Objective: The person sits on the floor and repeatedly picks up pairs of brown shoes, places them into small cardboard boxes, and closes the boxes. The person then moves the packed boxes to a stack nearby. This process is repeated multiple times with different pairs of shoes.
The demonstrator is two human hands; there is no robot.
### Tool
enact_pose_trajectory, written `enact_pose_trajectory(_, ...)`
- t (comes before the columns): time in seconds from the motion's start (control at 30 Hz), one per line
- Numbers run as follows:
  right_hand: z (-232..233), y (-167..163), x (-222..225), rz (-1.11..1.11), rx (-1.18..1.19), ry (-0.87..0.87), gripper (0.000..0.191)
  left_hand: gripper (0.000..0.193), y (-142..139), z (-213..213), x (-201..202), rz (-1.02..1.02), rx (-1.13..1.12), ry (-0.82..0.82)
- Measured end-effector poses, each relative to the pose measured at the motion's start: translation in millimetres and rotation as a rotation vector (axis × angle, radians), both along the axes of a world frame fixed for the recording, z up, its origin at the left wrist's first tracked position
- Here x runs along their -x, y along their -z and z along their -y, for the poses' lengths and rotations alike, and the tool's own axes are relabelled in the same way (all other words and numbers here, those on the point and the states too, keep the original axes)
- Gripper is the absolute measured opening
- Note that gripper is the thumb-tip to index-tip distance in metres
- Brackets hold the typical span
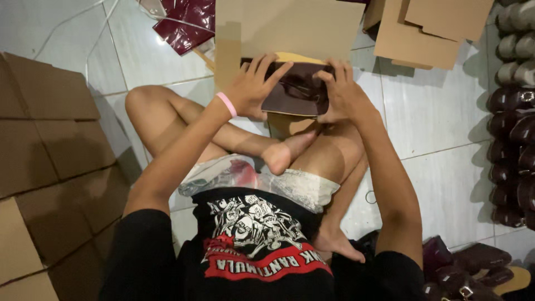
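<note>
Cardboard sheets, flat and matte brown, lie stacked on the tiled floor at far left; further right the left hand, pink band at its wrist, spreads its fingers over the left end of a glossy dark-brown sandal, gripping it; its long axis runs left to right between both hands, over an open cardboard box; the right hand clasps the other end, equally near; rows of similar sandals line the right edge
</note>
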State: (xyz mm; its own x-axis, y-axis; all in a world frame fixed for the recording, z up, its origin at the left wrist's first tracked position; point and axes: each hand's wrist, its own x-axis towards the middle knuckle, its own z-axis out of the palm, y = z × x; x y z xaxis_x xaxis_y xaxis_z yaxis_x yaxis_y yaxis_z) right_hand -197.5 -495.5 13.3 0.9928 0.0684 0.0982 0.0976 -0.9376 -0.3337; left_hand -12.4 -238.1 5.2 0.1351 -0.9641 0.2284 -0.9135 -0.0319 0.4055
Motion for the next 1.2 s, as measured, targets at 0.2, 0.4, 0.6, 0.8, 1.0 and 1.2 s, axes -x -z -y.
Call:
enact_pose_trajectory(0.2, 0.6, -4.4, 5.3, -0.002, -0.046, -0.014, 0.109, 0.131, -3.9, -3.8, 5.9, -0.089, 0.065, 0.022)
enact_pose_trajectory(0.4, -2.1, -13.1, 7.3, -0.089, -0.028, 0.032, 0.107, 0.141, -3.3, -1.6, 11.5, -0.188, 0.032, -0.003)
enact_pose_trajectory(0.6, -11.3, -13.2, 16.9, -0.079, -0.003, 0.011, 0.101, 0.149, -4.6, -3.8, 25.1, -0.058, -0.116, -0.030)
enact_pose_trajectory(0.8, -10.6, -8.8, 22.7, -0.108, 0.012, -0.023, 0.106, 0.148, -2.7, -9.1, 33.6, -0.114, -0.109, -0.059)
enact_pose_trajectory(1.0, -10.6, -2.6, 24.9, -0.111, 0.033, -0.054, 0.108, 0.143, 11.0, -16.1, 47.7, -0.044, -0.076, -0.102)
enact_pose_trajectory(1.2, -4.6, 3.6, 13.6, -0.193, 0.031, -0.020, 0.114, 0.138, 29.6, -17.5, 39.1, -0.291, -0.093, -0.084)
